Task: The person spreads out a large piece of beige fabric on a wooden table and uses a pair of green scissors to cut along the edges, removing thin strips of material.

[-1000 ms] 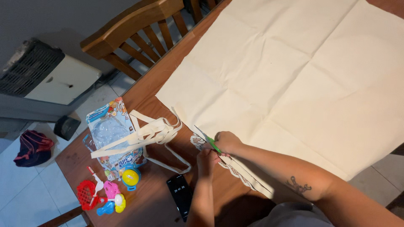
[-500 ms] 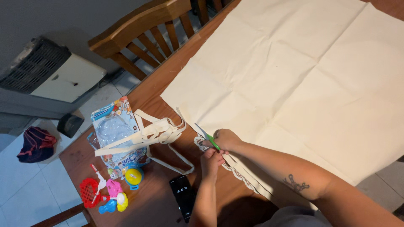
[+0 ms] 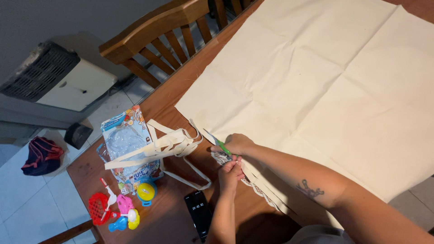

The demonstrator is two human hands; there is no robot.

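A large cream cloth lies spread over the wooden table. My right hand grips green-handled scissors at the cloth's near edge, blades pointing left. My left hand pinches a cut strip of the cloth just below the scissors. A white lace doily lies partly under both hands. Loose cream strips are piled to the left.
A toy blister pack lies under the strips. Small coloured plastic toys sit near the table corner, a black phone beside them. A wooden chair, a white heater and a dark bag stand beyond the table.
The view has shifted slightly, so everything sits a little further right and down. Both hands remain at the cloth's edge with the scissors.
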